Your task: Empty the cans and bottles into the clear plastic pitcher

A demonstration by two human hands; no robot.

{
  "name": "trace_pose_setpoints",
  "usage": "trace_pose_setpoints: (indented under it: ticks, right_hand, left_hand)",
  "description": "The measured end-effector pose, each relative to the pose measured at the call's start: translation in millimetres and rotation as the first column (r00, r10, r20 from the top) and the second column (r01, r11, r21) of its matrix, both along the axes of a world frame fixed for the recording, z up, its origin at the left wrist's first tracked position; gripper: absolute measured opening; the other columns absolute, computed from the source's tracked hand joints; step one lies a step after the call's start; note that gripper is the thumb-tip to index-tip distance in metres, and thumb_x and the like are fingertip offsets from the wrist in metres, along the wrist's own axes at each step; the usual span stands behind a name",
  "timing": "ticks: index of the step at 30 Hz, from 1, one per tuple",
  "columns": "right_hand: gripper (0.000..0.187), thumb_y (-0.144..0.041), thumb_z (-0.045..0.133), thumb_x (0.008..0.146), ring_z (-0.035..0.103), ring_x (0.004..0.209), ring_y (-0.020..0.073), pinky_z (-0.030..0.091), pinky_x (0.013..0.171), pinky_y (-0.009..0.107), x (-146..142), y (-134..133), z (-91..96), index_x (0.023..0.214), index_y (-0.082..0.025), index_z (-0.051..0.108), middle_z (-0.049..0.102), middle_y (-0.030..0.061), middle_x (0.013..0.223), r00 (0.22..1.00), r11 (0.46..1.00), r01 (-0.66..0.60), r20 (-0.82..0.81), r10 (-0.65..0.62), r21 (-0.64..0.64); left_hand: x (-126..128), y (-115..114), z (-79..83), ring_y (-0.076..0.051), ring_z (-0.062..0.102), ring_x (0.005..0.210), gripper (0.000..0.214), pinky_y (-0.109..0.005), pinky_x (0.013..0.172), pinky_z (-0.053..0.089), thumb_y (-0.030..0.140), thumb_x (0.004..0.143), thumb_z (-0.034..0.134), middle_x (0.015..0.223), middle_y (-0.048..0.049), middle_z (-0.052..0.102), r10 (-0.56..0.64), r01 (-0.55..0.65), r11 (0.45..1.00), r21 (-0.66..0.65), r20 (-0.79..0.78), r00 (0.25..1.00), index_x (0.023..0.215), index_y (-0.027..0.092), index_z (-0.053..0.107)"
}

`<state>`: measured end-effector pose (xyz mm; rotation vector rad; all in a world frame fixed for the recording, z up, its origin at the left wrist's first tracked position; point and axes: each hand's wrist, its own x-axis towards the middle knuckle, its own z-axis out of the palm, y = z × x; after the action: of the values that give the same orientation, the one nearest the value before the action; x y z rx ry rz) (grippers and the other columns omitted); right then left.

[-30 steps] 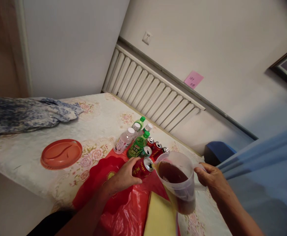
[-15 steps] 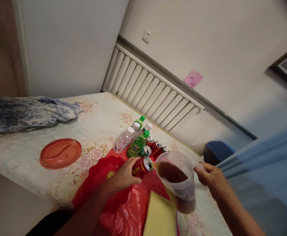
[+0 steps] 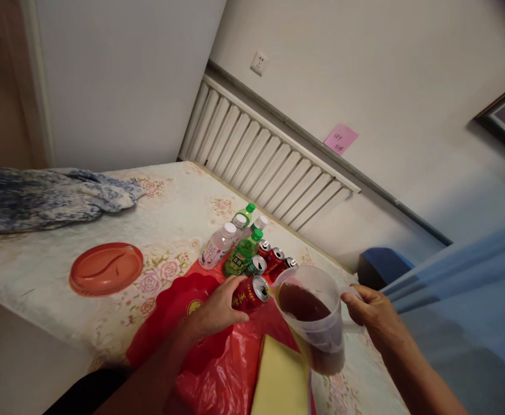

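Observation:
My left hand [image 3: 221, 308] is wrapped round a red drink can [image 3: 247, 294], its open top turned toward the pitcher. By its handle, my right hand [image 3: 371, 311] grips a clear plastic pitcher [image 3: 316, 317] partly filled with brown liquid. The pitcher leans toward the can, and its spout meets the can's opening, with amber liquid at the lip. Just behind the can stand a green-capped bottle [image 3: 241, 255], a white-capped bottle [image 3: 217, 246] and a green can [image 3: 257, 266]. Several more bottles and red cans [image 3: 274, 262] are grouped there.
A red scalloped tray [image 3: 161, 323] and red plastic sheet [image 3: 221, 374] lie under my left arm. Near me is a yellow pad [image 3: 280, 380]. An orange oval plate [image 3: 105, 270] and bunched patterned cloth [image 3: 57, 196] are at left. Behind the table runs a white radiator [image 3: 261, 155].
The red can has turned slightly in my left hand, its lettering shifted. Otherwise both hands and the tilted pitcher stay in nearly the same place.

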<state>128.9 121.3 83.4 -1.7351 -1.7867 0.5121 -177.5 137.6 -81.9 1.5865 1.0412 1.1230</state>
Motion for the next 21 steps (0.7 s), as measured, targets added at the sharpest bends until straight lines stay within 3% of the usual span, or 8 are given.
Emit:
trace_pose_setpoints:
  ticks: [21]
  right_hand:
    - [0.048, -0.059, 0.062, 0.074, 0.022, 0.050, 0.0085, 0.017, 0.049, 0.026, 2.8, -2.1, 1.8, 0.055, -0.022, 0.036, 0.027, -0.0075, 0.051, 1.000, 1.000, -0.013, 0.022, 0.014, -0.014]
  left_hand:
    - [1.2, 1.1, -4.1, -0.027, 0.047, 0.128, 0.078, -0.038, 0.108, 0.038, 0.015, 0.059, 0.069, 0.139, -0.0075, 0.051, 0.000, 0.000, 1.000, 0.008, 0.018, 1.000, 0.134, 0.022, 0.046]
